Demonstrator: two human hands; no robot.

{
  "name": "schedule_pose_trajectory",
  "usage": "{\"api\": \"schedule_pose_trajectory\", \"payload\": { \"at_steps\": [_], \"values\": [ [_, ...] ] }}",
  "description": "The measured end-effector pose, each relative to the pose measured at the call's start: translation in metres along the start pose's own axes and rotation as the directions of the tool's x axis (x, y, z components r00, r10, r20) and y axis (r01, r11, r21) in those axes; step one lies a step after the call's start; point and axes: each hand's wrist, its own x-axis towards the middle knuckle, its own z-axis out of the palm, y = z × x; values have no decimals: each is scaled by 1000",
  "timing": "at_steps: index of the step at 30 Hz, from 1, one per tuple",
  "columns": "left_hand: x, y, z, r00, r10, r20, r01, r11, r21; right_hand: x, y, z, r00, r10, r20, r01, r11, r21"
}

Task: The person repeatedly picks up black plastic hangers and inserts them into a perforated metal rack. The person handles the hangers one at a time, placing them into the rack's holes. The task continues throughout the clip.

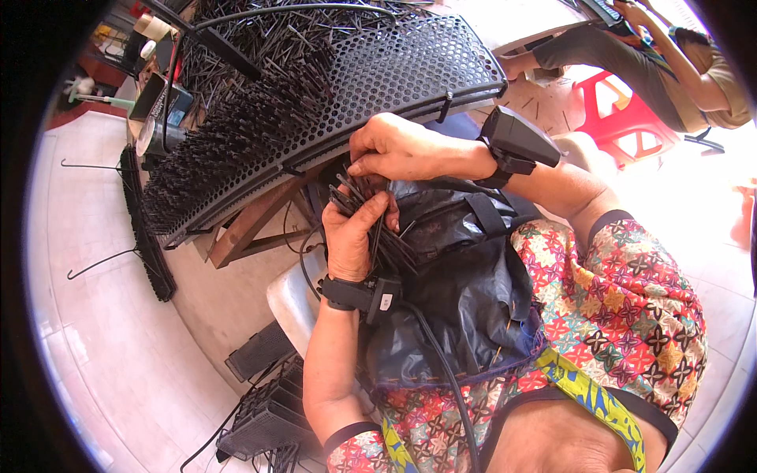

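Note:
My left hand (352, 232) is closed round a bundle of thin black sticks (386, 246), which fan out above the fingers and down over my lap. Just above it, my right hand (406, 150) has its fingers bent and pinched together by the bundle's upper ends. What lies between those fingertips is too hidden to make out. Beyond both hands stands a curved black perforated panel (406, 59). Dark sticks (244, 118) stand densely in the holes of its left and middle part, while holes at the right show bare. A black apron (449, 299) covers my lap.
Loose black sticks (315, 27) are heaped behind the panel, which rests on a brown frame (260, 217). A bristled black strip with wire hooks (146, 229) lies at left. Dark crates (264, 410) sit low left. Another person (670, 71) is near a red stool (623, 118).

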Motion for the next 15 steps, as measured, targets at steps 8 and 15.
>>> {"api": "schedule_pose_trajectory", "payload": {
  "at_steps": [8,15],
  "values": [
    [2,-4,-3,999,-42,13,42,999,-33,8,-11,-36,883,44,-467,81,966,245],
    [5,-8,-8,999,-35,-4,35,999,-40,36,-10,-42,634,-507,-584,260,851,-457]
  ]
}}
